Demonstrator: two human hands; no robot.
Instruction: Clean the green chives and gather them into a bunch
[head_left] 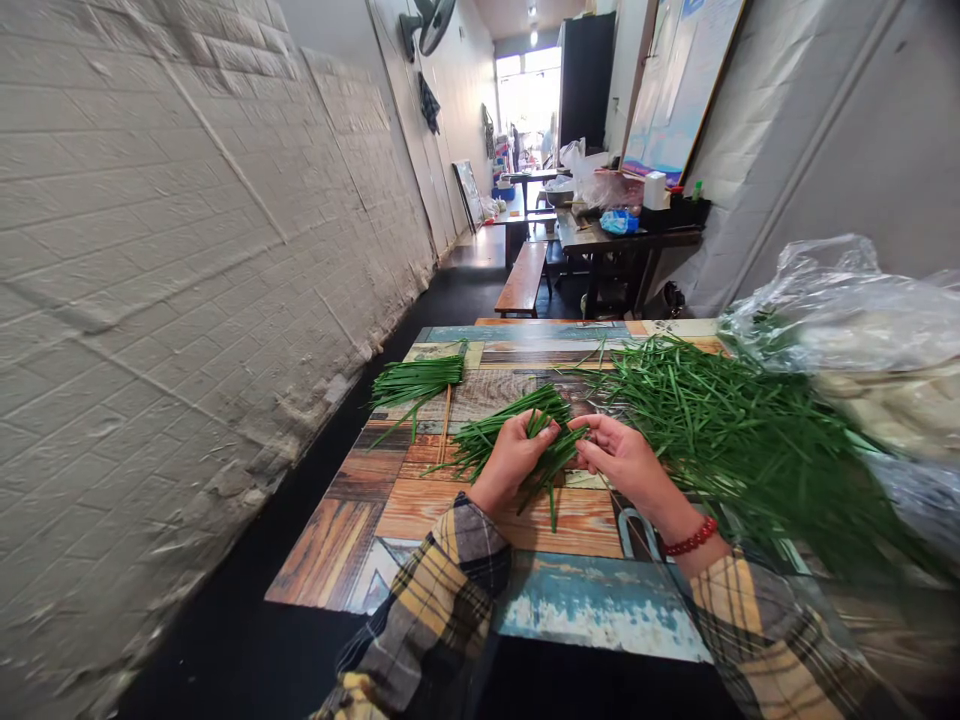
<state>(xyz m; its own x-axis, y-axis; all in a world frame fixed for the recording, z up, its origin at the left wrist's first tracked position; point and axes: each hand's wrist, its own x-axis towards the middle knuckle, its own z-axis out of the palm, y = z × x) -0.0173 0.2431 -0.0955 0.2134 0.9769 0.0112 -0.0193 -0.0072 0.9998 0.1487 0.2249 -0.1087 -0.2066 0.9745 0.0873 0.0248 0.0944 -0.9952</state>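
My left hand (517,455) is closed around a bunch of long green chives (487,430) just above the tabletop. My right hand (619,455) is close beside it on the right, thumb and fingers pinched at chive ends at the right edge of the bunch. A thin stick (628,508) slants from under the right hand toward the right forearm; whether the fingers grip it is hidden. Further left lies a neat row of chives (420,378), with thin wooden sticks (445,425) coming out of its right end. A large loose heap of chives (697,420) covers the table's right side.
The wood-patterned table (427,515) stands in front of me, near a white brick wall (150,330). Clear plastic bags (862,300) rest at its right end. Beyond are a bench (523,278) and a dark table (592,236) holding bags and boxes.
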